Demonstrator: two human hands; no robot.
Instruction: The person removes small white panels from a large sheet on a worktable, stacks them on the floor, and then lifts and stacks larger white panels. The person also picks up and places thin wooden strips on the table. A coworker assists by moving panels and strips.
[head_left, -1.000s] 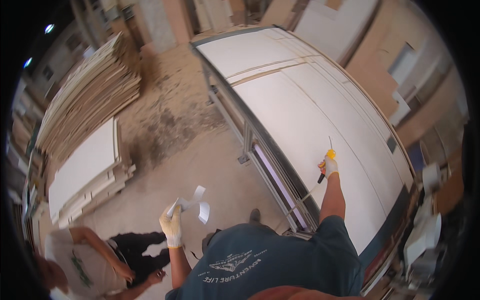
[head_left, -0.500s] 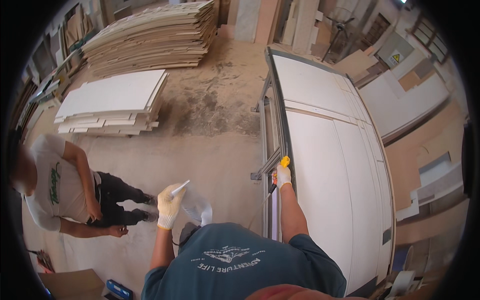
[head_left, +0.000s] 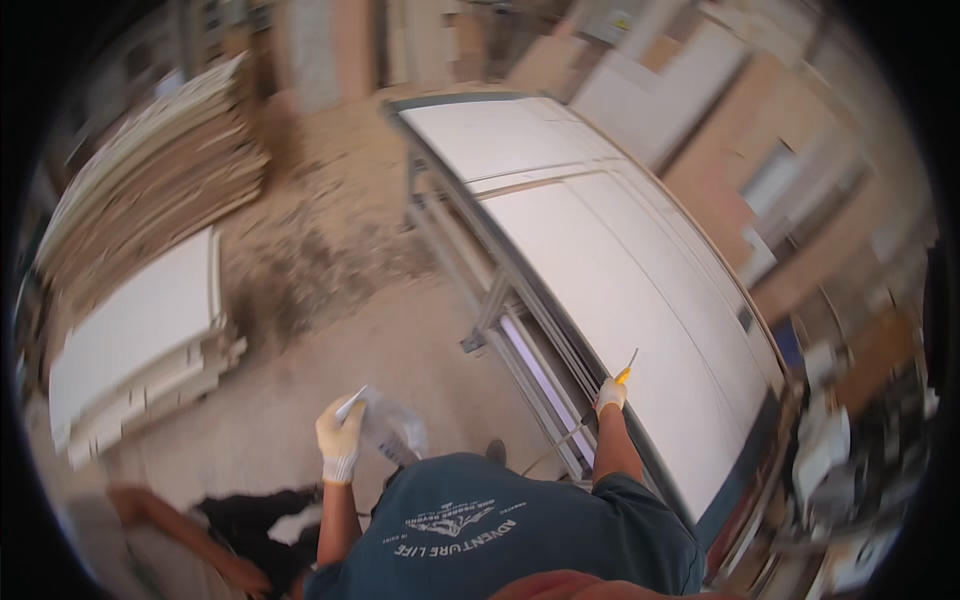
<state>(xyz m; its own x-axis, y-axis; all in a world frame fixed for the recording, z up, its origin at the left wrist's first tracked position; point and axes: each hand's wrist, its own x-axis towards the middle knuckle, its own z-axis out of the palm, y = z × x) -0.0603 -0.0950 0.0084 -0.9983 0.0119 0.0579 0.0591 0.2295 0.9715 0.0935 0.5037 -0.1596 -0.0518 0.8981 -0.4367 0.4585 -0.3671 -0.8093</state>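
Observation:
My left hand, in a cream knit glove, is closed on a clear plastic bag; a white, narrow end sticks up from the fist. The bag hangs beside the hand, above the floor. At the near left edge of the long white panel table, my gloved right hand is closed round a yellow-handled tool. A thin, slightly curved tip points up from it over the white sheet. Motion blur hides the tool's exact kind.
A co-worker is at the lower left, close to my left arm. Stacks of white boards and brown boards stand on the dusty floor. Loose panels lean beyond the table. Clutter lies at the right.
The view has swung right, so the table and stacks shift left. My right hand has moved nearer along the table's edge, and the tool's thin tip now shows. The left hand keeps its hold.

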